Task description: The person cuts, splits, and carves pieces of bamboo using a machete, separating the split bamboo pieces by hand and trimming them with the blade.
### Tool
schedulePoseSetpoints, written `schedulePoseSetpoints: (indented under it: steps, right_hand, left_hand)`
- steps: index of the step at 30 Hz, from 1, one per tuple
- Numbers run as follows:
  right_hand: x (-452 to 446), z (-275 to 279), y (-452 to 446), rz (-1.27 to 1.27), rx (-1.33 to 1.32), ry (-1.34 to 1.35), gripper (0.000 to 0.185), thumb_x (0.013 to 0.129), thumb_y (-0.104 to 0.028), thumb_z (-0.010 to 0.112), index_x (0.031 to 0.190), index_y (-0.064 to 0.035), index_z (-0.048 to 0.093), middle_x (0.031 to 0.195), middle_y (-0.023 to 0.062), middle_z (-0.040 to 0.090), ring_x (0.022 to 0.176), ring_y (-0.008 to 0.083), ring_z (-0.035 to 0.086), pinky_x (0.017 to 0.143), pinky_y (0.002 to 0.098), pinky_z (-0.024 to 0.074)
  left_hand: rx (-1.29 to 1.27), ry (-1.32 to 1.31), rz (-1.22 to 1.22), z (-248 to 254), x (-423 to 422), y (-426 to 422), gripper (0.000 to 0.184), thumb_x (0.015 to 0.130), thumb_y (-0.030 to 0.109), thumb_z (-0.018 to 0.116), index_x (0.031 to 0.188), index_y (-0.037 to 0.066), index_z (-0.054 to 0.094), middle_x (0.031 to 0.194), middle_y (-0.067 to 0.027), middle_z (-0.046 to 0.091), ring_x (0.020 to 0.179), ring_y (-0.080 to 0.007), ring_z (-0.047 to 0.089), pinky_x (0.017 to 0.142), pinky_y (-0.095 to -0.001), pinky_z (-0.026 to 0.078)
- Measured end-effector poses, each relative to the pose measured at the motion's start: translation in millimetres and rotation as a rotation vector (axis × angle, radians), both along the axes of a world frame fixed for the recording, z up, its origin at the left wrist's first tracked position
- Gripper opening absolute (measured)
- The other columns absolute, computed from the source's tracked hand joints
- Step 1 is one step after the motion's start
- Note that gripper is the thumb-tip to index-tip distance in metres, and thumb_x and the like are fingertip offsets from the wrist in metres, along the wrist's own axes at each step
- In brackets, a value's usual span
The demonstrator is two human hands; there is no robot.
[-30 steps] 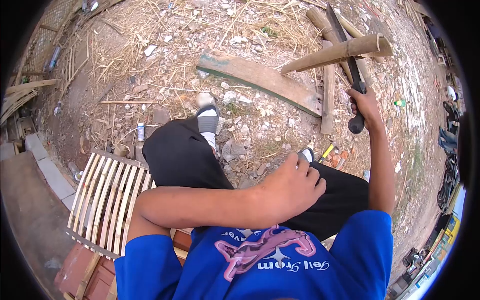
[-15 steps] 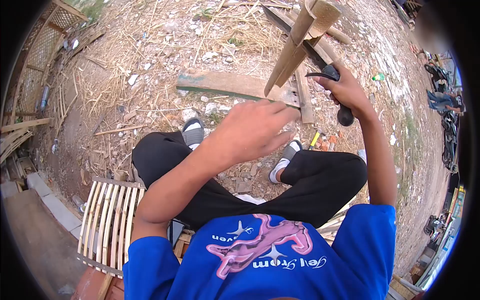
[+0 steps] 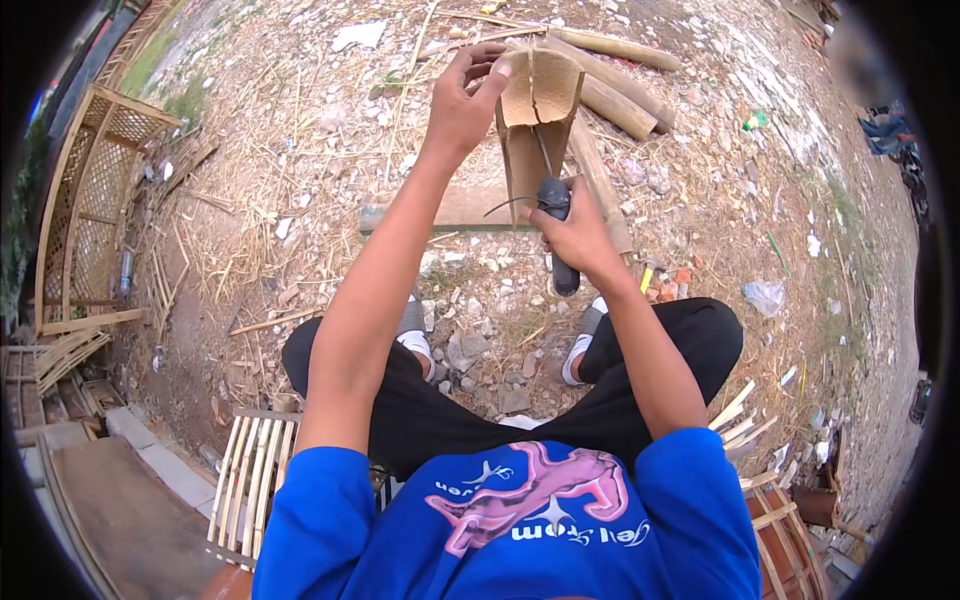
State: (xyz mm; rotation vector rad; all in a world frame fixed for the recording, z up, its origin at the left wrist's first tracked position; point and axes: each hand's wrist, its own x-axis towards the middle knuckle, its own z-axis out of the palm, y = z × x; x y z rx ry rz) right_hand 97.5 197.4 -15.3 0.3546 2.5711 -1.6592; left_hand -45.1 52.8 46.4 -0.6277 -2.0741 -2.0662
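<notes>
A thick split piece of bamboo [image 3: 515, 160] stands on end in front of my feet, its hollow inner side toward me. A dark crack runs down its upper part. My left hand [image 3: 465, 105] is closed around its upper left edge, thumb on the near side. In my right hand [image 3: 580, 240] is the black handle of a machete [image 3: 558, 270], with a curved guard; its blade lies at the crack and is partly hidden by the bamboo. A flat wooden board [image 3: 455, 207] lies on the ground behind and beneath the bamboo.
Several bamboo lengths [image 3: 615, 108] lie beyond, and a narrow plank [image 3: 600, 180] sits at right. A yellow-tipped tool [image 3: 647, 277] and brick pieces [image 3: 670, 285] are near my right foot. Slatted racks [image 3: 255, 470] are beside me; a lattice frame [image 3: 95, 205] stands left.
My left hand has moved up and forward from above my lap to grip the bamboo. The bamboo has swung from a tilt to nearly upright, and my right hand with the machete has shifted left.
</notes>
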Motion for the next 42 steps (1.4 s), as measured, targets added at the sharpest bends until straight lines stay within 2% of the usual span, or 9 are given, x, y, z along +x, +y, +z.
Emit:
schedulePoseSetpoints:
  steps: [3,8,12,18,21,24,31,37,42]
  right_hand:
    - [3.2,-4.4,10.2,0.014,-0.024,-0.014,0.057,0.080,-0.026,0.075,0.117,0.0054,0.046,0.090,0.0166,0.063,0.075,0.0249,0.066,0.070,0.0385,0.0515]
    - [15.0,6.9,25.6,-0.045,-0.299,-0.189,0.056,0.075,-0.015,0.078,0.118,0.0038,0.047,0.083,0.0109,0.062,0.056,0.0168,0.061,0.053,0.0332,0.0492]
    - [17.8,-21.5,22.9,-0.099,-0.208,-0.097,0.042,0.074,-0.005,0.074,0.110,0.0002,0.054,0.077,0.0066,0.059,0.052,0.0135,0.057,0.046,0.0295,0.0451]
    - [20.8,-35.2,28.1,-0.106,-0.506,-0.133,0.035,0.074,0.000,0.067,0.108,-0.0017,0.056,0.072,0.0039,0.055,0.048,0.0121,0.051,0.042,0.0293,0.0402]
    - [17.1,-49.4,23.0,-0.108,-0.546,-0.102,0.035,0.074,0.002,0.066,0.108,-0.0026,0.056,0.071,0.0028,0.054,0.048,0.0118,0.051,0.041,0.0291,0.0400]
    - [18.7,-58.0,18.6,-0.113,-0.609,-0.095,0.035,0.075,0.003,0.065,0.107,-0.0031,0.055,0.070,0.0026,0.053,0.047,0.0111,0.050,0.041,0.0290,0.0396]
    - [18.8,-69.9,18.6,-0.128,-0.790,-0.117,0.036,0.074,0.010,0.061,0.106,-0.0049,0.054,0.069,0.0030,0.054,0.046,0.0095,0.047,0.040,0.0261,0.0367]
    - [18.1,-75.3,14.3,-0.172,-0.568,-0.038,0.033,0.074,0.005,0.065,0.103,-0.0048,0.056,0.069,0.0026,0.056,0.047,0.0097,0.050,0.042,0.0275,0.0387]
    - [20.4,-88.1,15.5,-0.214,-0.299,0.043,0.034,0.068,-0.008,0.074,0.100,-0.0019,0.064,0.082,0.0087,0.066,0.071,0.0195,0.064,0.065,0.0334,0.0500]
  left_hand:
    - [0.118,0.020,-0.125,-5.3,-5.2,15.9,0.025,0.093,0.008,0.055,0.116,0.000,0.061,0.112,-0.0075,0.066,0.101,-0.0130,0.060,0.091,-0.0278,0.047]
    - [0.225,0.020,-0.141,-11.4,1.2,36.1,0.024,0.091,0.007,0.052,0.111,0.000,0.064,0.103,-0.0055,0.067,0.093,-0.0111,0.059,0.080,-0.0240,0.045]
    - [0.241,0.183,-0.056,-18.1,6.1,52.3,0.025,0.092,0.009,0.048,0.107,0.000,0.066,0.099,-0.0041,0.067,0.088,-0.0096,0.058,0.077,-0.0231,0.045]
    - [0.257,0.076,-0.109,-20.8,3.0,55.0,0.033,0.084,0.006,0.043,0.104,-0.003,0.068,0.098,-0.0079,0.068,0.087,-0.0129,0.060,0.080,-0.0256,0.047]
    - [0.282,0.064,-0.135,-20.1,-4.1,53.7,0.037,0.079,0.004,0.042,0.104,-0.005,0.068,0.099,-0.0105,0.068,0.090,-0.0148,0.061,0.083,-0.0268,0.048]
    - [0.206,0.065,-0.151,-22.1,-2.2,51.5,0.044,0.076,0.008,0.039,0.109,-0.007,0.064,0.110,-0.0165,0.066,0.103,-0.0223,0.061,0.096,-0.0323,0.046]
    - [0.203,0.128,-0.161,-23.8,-4.9,63.7,0.046,0.077,0.010,0.036,0.108,-0.011,0.062,0.112,-0.0215,0.066,0.107,-0.0275,0.062,0.098,-0.0367,0.046]
    - [0.119,0.199,-0.067,-25.9,-2.4,62.8,0.044,0.078,0.013,0.037,0.105,-0.009,0.063,0.107,-0.0194,0.066,0.102,-0.0259,0.061,0.095,-0.0359,0.046]
    - [0.123,0.254,-0.051,-32.4,-3.9,60.4,0.044,0.080,0.015,0.036,0.107,-0.007,0.063,0.108,-0.0166,0.064,0.105,-0.0251,0.060,0.096,-0.0350,0.045]
